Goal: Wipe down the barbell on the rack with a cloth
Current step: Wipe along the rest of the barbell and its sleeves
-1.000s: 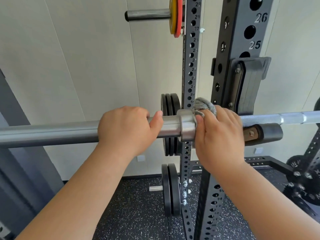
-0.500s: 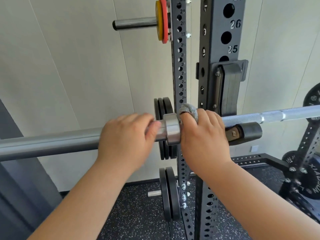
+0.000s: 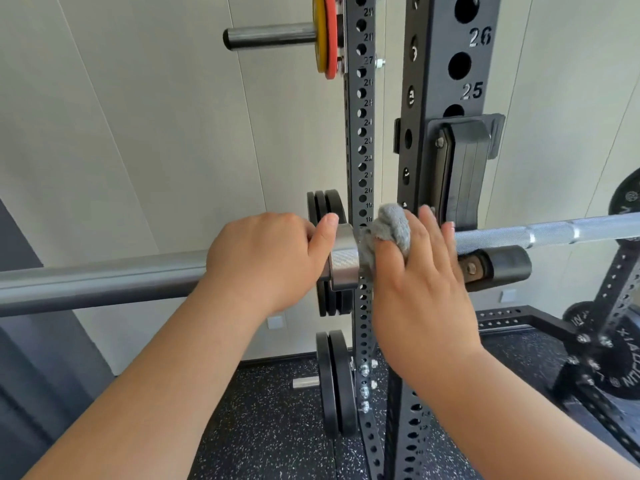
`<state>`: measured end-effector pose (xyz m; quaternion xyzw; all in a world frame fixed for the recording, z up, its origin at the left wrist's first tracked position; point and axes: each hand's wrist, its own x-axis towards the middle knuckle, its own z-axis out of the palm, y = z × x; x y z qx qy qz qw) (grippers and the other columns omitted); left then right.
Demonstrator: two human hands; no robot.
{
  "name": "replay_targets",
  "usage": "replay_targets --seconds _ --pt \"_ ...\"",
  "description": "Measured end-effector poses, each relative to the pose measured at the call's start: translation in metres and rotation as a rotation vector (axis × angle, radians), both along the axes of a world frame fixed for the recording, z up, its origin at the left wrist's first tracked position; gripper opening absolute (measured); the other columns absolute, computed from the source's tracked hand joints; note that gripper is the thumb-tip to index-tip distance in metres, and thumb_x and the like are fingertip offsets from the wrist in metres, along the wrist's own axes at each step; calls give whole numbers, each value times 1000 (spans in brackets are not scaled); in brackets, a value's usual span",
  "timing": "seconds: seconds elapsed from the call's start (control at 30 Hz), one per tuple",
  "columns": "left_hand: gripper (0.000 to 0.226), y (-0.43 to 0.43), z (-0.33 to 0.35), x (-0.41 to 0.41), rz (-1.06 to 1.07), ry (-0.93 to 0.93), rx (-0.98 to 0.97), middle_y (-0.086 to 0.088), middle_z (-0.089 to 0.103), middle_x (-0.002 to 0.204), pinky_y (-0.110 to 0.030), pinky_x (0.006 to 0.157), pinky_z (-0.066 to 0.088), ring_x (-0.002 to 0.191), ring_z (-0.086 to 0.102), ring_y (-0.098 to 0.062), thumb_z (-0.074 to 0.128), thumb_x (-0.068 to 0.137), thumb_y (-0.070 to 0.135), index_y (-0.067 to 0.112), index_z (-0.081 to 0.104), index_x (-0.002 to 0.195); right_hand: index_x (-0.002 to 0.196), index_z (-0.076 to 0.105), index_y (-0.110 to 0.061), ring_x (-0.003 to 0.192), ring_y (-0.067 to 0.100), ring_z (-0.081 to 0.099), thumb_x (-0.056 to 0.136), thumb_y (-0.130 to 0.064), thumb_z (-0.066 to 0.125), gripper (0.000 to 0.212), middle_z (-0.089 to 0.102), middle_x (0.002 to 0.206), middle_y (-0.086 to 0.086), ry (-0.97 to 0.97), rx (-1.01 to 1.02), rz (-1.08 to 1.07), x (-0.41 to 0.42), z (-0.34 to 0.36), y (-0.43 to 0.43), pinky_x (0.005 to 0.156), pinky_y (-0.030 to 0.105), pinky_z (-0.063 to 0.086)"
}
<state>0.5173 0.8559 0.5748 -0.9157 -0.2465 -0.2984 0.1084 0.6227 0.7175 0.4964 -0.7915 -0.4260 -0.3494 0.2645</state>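
The barbell lies across the rack, its dark sleeve [image 3: 104, 282] running left and its knurled silver shaft [image 3: 554, 232] running right. My left hand [image 3: 263, 258] grips the sleeve right beside the shiny collar [image 3: 343, 261], thumb on the collar. My right hand [image 3: 422, 289] holds a bunched grey cloth [image 3: 391, 226] against the bar just right of the collar. The cloth sits over my index finger, and the other fingers reach up over the shaft. The bar under my right hand is hidden.
A black rack upright [image 3: 446, 64] with numbered holes stands behind my right hand, and its J-hook [image 3: 495, 268] carries the bar. Black plates [image 3: 336, 382] hang on a thinner post, and a peg [image 3: 270, 36] with yellow and red plates sits above. More plates [image 3: 620, 358] are at the right.
My right hand has loosened on the bar: its fingers now point up over the shaft and more of the cloth shows on top. The left hand keeps its grip by the collar.
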Motion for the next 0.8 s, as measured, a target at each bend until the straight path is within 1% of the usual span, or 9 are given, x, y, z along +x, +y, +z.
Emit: replay_targets --seconds 0.17,0.27,0.37,0.4,0.47,0.53,0.57,0.7,0.8 --pt "66 1 -1 -1 -12 12 51 4 50 60 -34 58 30 56 43 -20 9 102 57 22 49 63 132 63 -4 141 30 50 102 -10 42 38 59 146 12 1 110 265 8 9 6 127 46 25" --pt "66 2 1 0 0 38 30 4 47 61 -35 61 33 60 46 -25 6 101 57 23 48 64 143 56 -4 144 29 47 107 -14 42 40 55 150 13 48 166 418 -2 2 -2 126 48 27" --pt "63 3 2 2 3 60 20 4 44 63 -36 64 36 70 48 -30 6 103 54 23 44 64 153 47 -5 149 30 42 111 -26 33 48 52 153 14 49 119 412 -10 3 4 128 48 22" --pt "61 3 2 1 7 65 19 4 43 63 -37 65 36 71 47 -31 7 104 53 23 44 65 153 45 -6 143 30 48 111 -30 30 51 57 147 14 32 98 365 -8 9 9 128 48 24" --pt "59 3 1 1 22 68 6 5 41 64 -37 66 36 73 46 -31 10 106 51 23 45 67 148 51 -8 113 30 65 109 -35 29 52 72 114 11 11 77 258 0 26 19 121 45 33" --pt "56 2 2 0 26 78 8 5 40 66 -37 65 33 73 45 -29 10 105 48 24 50 73 139 58 -11 88 31 69 106 -38 25 54 73 86 6 28 69 196 3 38 25 115 45 38" --pt "55 2 2 -1 26 82 14 6 40 66 -37 64 31 73 45 -29 10 105 46 24 50 76 139 58 -11 86 31 69 106 -39 25 55 72 83 6 26 58 185 3 37 26 116 45 39" --pt "53 3 3 3 72 74 -27 2 45 68 -36 65 33 71 48 -31 16 106 42 20 51 73 144 55 -5 112 33 64 104 -22 45 45 71 112 12 -117 105 251 3 11 10 123 48 34" --pt "46 10 4 7 71 90 -76 -4 54 74 -36 59 33 70 53 -30 20 106 36 18 54 81 136 63 -3 133 36 59 99 -10 54 38 68 131 18 -173 192 294 4 -1 6 123 51 34"
